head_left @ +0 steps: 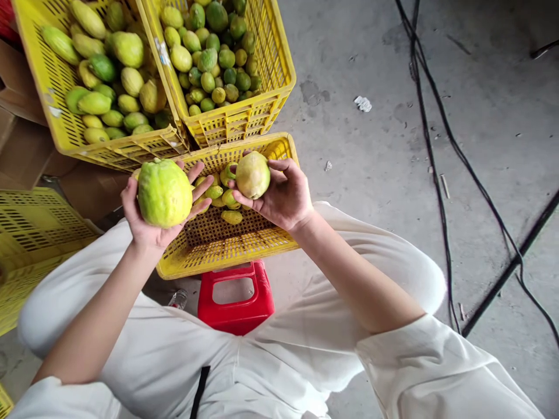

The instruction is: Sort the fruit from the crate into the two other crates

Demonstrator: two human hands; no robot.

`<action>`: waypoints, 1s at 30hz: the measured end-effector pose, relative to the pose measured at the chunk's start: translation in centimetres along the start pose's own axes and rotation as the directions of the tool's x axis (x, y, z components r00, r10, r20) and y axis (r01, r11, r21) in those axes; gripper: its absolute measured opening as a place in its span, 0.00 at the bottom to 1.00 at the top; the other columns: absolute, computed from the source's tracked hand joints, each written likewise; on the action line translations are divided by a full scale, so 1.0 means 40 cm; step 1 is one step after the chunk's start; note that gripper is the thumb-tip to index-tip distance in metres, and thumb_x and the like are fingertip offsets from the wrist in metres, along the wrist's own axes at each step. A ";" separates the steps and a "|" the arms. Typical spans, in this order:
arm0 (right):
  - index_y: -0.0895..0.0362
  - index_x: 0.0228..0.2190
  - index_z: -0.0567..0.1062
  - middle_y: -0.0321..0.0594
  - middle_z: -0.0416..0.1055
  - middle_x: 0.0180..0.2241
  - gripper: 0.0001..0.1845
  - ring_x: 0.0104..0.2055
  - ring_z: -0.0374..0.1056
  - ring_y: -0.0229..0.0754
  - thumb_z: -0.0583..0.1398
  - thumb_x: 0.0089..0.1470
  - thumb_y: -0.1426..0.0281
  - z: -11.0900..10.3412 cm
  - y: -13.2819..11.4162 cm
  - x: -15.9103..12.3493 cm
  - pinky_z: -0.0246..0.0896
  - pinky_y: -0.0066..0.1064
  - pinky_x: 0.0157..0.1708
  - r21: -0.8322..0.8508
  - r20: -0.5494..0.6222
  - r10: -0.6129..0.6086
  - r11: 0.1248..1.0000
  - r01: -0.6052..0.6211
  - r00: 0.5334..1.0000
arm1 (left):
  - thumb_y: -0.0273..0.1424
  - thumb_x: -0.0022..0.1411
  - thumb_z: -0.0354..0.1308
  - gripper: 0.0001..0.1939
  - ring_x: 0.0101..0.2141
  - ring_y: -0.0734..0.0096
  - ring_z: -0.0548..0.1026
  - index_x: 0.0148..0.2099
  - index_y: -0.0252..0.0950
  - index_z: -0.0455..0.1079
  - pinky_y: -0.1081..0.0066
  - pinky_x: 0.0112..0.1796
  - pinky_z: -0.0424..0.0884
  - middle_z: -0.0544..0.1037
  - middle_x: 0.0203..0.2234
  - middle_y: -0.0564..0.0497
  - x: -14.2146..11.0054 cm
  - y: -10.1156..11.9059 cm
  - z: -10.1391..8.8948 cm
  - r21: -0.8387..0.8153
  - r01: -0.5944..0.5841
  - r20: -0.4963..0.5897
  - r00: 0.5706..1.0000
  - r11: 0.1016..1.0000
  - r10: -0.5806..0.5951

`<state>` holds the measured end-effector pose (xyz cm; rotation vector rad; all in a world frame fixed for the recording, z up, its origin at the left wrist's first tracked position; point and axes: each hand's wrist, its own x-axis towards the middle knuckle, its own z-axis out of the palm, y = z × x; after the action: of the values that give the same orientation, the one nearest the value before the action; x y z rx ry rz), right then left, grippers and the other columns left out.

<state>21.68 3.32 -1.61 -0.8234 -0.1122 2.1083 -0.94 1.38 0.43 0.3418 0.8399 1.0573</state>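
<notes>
My left hand (152, 234) cradles a large, bumpy, yellow-green citrus fruit (165, 193) in its palm, with several fingers spread out to the right of it. In my right hand (286, 201) is a smaller, rounder citrus fruit (253, 175), pale yellow with a green side, held between thumb and fingers. Both hands are above a yellow plastic crate (236, 247) between my knees. Several lemon-like fruits (231, 217) lie in that crate, partly hidden behind my hands.
Two fuller yellow crates stand beyond: the left crate (48, 105) has larger fruits, the right crate (279, 87) smaller, greener ones. A red stool (236, 317) sits below the near crate. Another yellow crate (39, 244) is at left. Black cables (430, 145) cross the floor at right.
</notes>
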 end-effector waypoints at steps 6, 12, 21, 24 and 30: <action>0.52 0.44 0.73 0.40 0.80 0.41 0.12 0.47 0.79 0.49 0.63 0.56 0.66 0.007 0.015 -0.002 0.80 0.45 0.47 -0.033 0.071 -0.050 0.998 0.052 0.996 | 0.51 0.50 0.68 0.28 0.51 0.47 0.81 0.47 0.37 0.77 0.59 0.40 0.84 0.82 0.52 0.40 0.002 -0.005 -0.006 -0.013 -0.024 -0.053 0.998 1.000 0.024; 0.51 0.42 0.76 0.33 0.77 0.34 0.20 0.33 0.77 0.40 0.72 0.50 0.61 -0.012 0.013 0.000 0.71 0.22 0.22 -0.102 0.165 0.004 0.995 0.013 0.986 | 0.49 0.43 0.69 0.27 0.26 0.67 0.79 0.40 0.35 0.76 0.72 0.23 0.77 0.81 0.31 0.49 0.006 0.004 -0.008 -0.018 -0.029 -0.056 0.998 0.999 0.028; 0.51 0.48 0.76 0.40 0.80 0.44 0.17 0.54 0.76 0.50 0.58 0.61 0.58 -0.005 -0.011 0.003 0.77 0.48 0.49 -0.106 0.069 -0.090 0.990 0.097 0.994 | 0.46 0.67 0.53 0.21 0.42 0.61 0.81 0.49 0.35 0.75 0.66 0.41 0.81 0.83 0.44 0.45 0.009 0.001 0.002 -0.066 -0.077 -0.150 0.987 0.995 0.066; 0.52 0.46 0.77 0.38 0.80 0.42 0.14 0.48 0.78 0.45 0.55 0.64 0.63 0.002 -0.010 -0.002 0.77 0.44 0.48 -0.116 0.075 -0.046 0.992 0.054 0.996 | 0.43 0.66 0.57 0.17 0.49 0.55 0.80 0.48 0.35 0.76 0.61 0.49 0.79 0.82 0.48 0.43 0.011 -0.006 -0.009 -0.013 -0.117 -0.135 0.984 0.993 0.114; 0.52 0.42 0.77 0.35 0.77 0.36 0.13 0.37 0.77 0.40 0.66 0.58 0.59 -0.019 -0.002 0.000 0.79 0.34 0.39 -0.147 0.146 -0.004 0.989 0.026 0.989 | 0.47 0.55 0.70 0.22 0.40 0.61 0.81 0.46 0.37 0.76 0.58 0.50 0.80 0.83 0.39 0.49 0.012 -0.023 -0.026 0.047 -0.100 -0.113 0.988 0.994 0.104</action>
<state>22.20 3.21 -2.18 -0.7515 -0.3560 2.1644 -1.02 1.22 -1.04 0.3640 0.9568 1.1649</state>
